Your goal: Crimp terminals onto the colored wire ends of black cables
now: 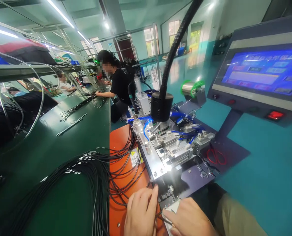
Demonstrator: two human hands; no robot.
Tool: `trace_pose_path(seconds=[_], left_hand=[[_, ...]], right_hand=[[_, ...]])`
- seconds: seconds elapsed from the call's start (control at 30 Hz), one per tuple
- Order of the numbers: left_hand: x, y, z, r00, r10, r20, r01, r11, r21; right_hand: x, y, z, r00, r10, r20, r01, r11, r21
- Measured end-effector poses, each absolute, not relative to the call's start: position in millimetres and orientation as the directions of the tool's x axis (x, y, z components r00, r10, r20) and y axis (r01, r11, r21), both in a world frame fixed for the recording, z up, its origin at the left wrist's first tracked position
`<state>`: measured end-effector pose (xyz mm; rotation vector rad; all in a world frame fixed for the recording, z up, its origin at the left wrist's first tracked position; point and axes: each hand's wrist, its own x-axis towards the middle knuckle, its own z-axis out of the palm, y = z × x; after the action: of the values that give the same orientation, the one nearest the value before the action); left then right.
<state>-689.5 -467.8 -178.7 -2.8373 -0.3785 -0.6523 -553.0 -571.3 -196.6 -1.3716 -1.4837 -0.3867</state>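
My left hand (139,211) and my right hand (187,219) meet at the bottom of the head view, in front of a small metal machine (167,147). Both have their fingers curled and pinched on a thin black cable (164,219) that runs between them. A black fixture block (166,198) sits just beyond the fingertips, under a bright light. A large bundle of black cables (96,177) spreads to the left across the orange plate (121,141) and the green belt (69,137).
A black gooseneck lamp (162,106) hangs over the machine. A blue touch screen (263,70) stands at right. Red-handled scissors (216,156) and wrenches lie on the dark base. A person in black (118,87) works further along the belt, with others behind.
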Motion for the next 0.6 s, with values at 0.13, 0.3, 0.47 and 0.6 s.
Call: trace_pose_path(seconds=[0.13,0.3,0.47,0.6], left_hand=[[-681.9,-471.4,-169.3,0.866,0.161,0.474,0.267,-0.95,-0.165],[-675.2,-478.8,-163.2,0.869,0.085,0.487,0.104,-0.994,-0.012],[-679.6,-483.7,-171.3,0.912,0.239,0.334,0.15,-0.951,0.271],[-677.6,-484.0,-173.9,0.925,0.307,0.224,0.221,-0.914,0.339]], right_hand=[[-536.4,-580.6,-179.3,0.3,0.797,0.524,0.665,0.219,-0.714],[-534.9,-579.0,-172.4,0.342,0.865,0.367,0.502,0.162,-0.85],[-541.6,-576.4,-173.9,0.323,0.893,0.315,0.451,0.148,-0.88],[-540.6,-581.0,-172.2,0.248,0.934,0.256,0.373,0.152,-0.915]])
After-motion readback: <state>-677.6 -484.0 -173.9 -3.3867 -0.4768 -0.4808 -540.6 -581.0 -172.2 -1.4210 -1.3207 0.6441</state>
